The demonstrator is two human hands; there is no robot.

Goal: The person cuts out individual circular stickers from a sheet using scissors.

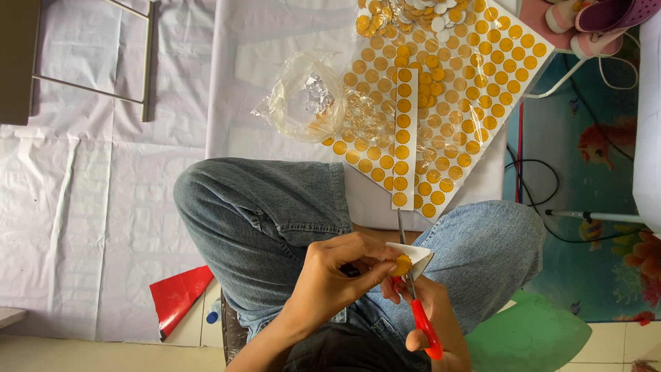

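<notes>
Left hand [330, 275] grip pinched on a small white paper scrap with one round orange sticker [405, 262], held over the lap in blue jeans. Right hand [430, 317] grip closed through the red handles of the steel-bladed scissors [413, 289], blades at the scrap's edge. Ahead on the white plastic floor sheet [103, 172]: a large white sheet of orange round stickers [468, 103], a cut single-row strip [403, 138] lying on it, and a crumpled clear plastic bag [306, 100] just beside.

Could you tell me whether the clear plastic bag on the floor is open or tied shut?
Cannot tell. The bag lies crumpled beside the sticker sheet, holding crinkled foil; its mouth is not visible.
</notes>
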